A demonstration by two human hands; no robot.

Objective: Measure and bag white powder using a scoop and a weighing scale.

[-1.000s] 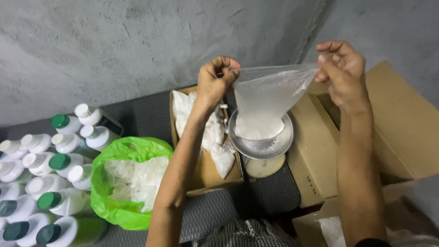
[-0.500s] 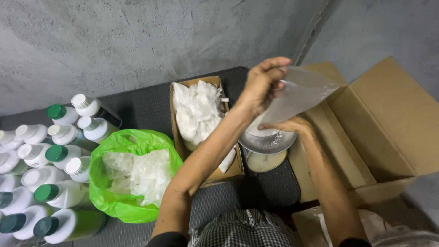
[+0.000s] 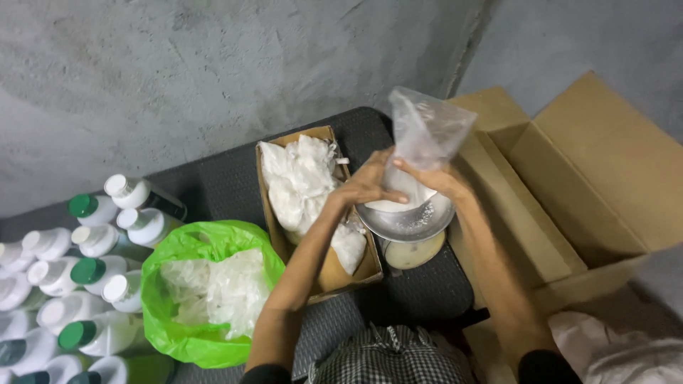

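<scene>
Above the metal scale pan [image 3: 409,217], right of centre, a clear plastic bag [image 3: 425,135] holding white powder stands upright, its base resting on the pan. Left hand [image 3: 366,186] and right hand [image 3: 437,181] have their fingers wrapped around its lower part. Just left sits a cardboard box of filled bags [image 3: 309,206]; farther left, a green bag [image 3: 203,291] and white bottles [image 3: 64,277].

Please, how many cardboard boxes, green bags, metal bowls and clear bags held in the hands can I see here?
Cardboard boxes: 2
Green bag: 1
Metal bowl: 1
Clear bag: 1
Total: 5
</scene>
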